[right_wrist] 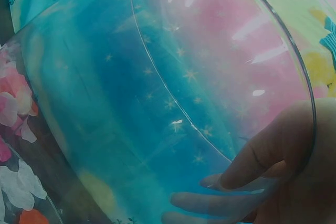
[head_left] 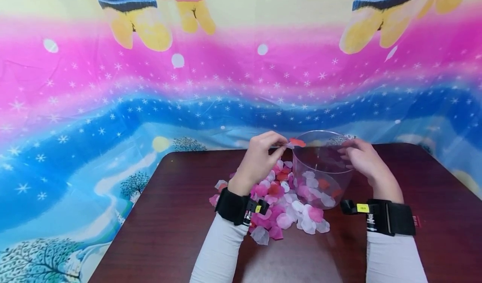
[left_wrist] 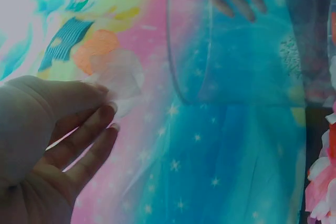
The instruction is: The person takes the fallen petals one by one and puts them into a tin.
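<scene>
A clear plastic tub [head_left: 340,176] stands on the dark brown table [head_left: 173,224], with a few pink, white and red petals lying in its bottom. My right hand [head_left: 357,155] grips its right wall, thumb [right_wrist: 273,145] at the rim and fingers [right_wrist: 210,202] round the side. My left hand [head_left: 263,155] pinches a red petal [head_left: 297,142] and a pale one [left_wrist: 122,77] at the tub's left rim [left_wrist: 181,85]. A heap of loose petals [head_left: 280,209] lies on the table under and in front of the left hand.
A bright printed cloth [head_left: 113,90] with pink and blue bands hangs behind the table and drapes down on the left. The table's near edge lies between my forearms. Both wrists wear black camera bands [head_left: 235,205].
</scene>
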Demonstrator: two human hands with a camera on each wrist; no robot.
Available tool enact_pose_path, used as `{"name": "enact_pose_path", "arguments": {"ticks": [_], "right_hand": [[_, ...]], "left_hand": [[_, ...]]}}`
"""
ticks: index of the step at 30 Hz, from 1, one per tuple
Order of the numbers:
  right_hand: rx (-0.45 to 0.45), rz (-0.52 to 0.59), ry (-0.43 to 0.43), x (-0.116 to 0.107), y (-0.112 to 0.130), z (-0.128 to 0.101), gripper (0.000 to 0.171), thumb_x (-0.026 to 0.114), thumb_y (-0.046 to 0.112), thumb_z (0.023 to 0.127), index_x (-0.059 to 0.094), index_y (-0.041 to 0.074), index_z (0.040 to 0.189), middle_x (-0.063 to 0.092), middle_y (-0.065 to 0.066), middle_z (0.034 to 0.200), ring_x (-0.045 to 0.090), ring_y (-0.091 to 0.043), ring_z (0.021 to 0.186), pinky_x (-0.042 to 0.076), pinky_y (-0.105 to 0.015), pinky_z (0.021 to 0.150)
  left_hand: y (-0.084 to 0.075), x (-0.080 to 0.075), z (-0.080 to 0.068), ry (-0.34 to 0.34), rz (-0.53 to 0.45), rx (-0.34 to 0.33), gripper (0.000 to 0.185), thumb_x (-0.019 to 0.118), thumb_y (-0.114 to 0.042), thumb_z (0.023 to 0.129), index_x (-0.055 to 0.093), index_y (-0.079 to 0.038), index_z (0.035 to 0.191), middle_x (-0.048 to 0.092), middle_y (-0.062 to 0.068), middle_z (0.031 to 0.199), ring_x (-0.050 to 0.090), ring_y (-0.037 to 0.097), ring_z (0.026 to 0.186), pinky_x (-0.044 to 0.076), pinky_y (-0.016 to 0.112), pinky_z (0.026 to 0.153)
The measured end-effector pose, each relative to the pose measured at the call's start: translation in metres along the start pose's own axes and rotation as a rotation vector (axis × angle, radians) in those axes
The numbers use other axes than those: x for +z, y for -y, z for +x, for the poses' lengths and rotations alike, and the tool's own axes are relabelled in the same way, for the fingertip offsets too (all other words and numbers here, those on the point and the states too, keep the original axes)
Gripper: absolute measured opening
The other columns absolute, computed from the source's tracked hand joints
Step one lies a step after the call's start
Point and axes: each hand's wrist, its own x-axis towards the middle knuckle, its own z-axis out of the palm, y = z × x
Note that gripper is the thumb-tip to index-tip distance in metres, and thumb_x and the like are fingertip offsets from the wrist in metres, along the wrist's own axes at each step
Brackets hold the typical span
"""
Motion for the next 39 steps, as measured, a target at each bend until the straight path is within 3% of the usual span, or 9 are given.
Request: {"name": "enact_pose_path", "arguments": {"ticks": [4, 11, 27, 39], "right_hand": [[0.004, -0.003, -0.005, 0.0, 0.0, 0.0, 0.053, 0.026, 0.016, 0.107, 0.026, -0.012, 0.153, 0.041, -0.039, 0.147, 0.046, -0.055, 0.131, 0.043, -0.064, 0.104], [0.003, -0.007, -0.012, 0.001, -0.002, 0.001, 0.053, 0.026, 0.016, 0.107, 0.026, -0.012, 0.152, 0.041, -0.039, 0.146, 0.046, -0.055, 0.131, 0.044, -0.064, 0.104], [-0.002, -0.003, -0.007, 0.0, -0.003, 0.0, 0.054, 0.025, 0.016, 0.107, 0.027, -0.014, 0.151, 0.041, -0.04, 0.146, 0.045, -0.056, 0.132, 0.043, -0.064, 0.104], [0.009, -0.009, -0.001, 0.0, -0.001, 0.0, 0.054, 0.026, 0.016, 0.107, 0.026, -0.012, 0.152, 0.041, -0.039, 0.146, 0.046, -0.055, 0.132, 0.042, -0.065, 0.105]], "left_hand": [[-0.007, 0.01, 0.002, 0.031, 0.04, 0.049, 0.013, 0.068, 0.0, 0.097, 0.074, -0.002, 0.108, 0.071, 0.007, 0.105, 0.068, 0.016, 0.096, 0.053, 0.015, 0.086], [-0.011, 0.023, 0.003, 0.065, 0.114, 0.114, 0.011, 0.069, -0.002, 0.097, 0.074, -0.002, 0.106, 0.07, 0.006, 0.103, 0.068, 0.017, 0.098, 0.052, 0.016, 0.091], [-0.017, 0.031, 0.003, 0.151, 0.212, 0.116, 0.016, 0.07, -0.009, 0.098, 0.075, -0.007, 0.113, 0.071, 0.004, 0.109, 0.066, 0.015, 0.105, 0.047, 0.013, 0.098], [-0.014, 0.025, 0.001, 0.127, 0.173, 0.082, 0.021, 0.068, -0.006, 0.098, 0.073, -0.007, 0.119, 0.069, 0.005, 0.118, 0.066, 0.013, 0.109, 0.046, 0.012, 0.098]]}}
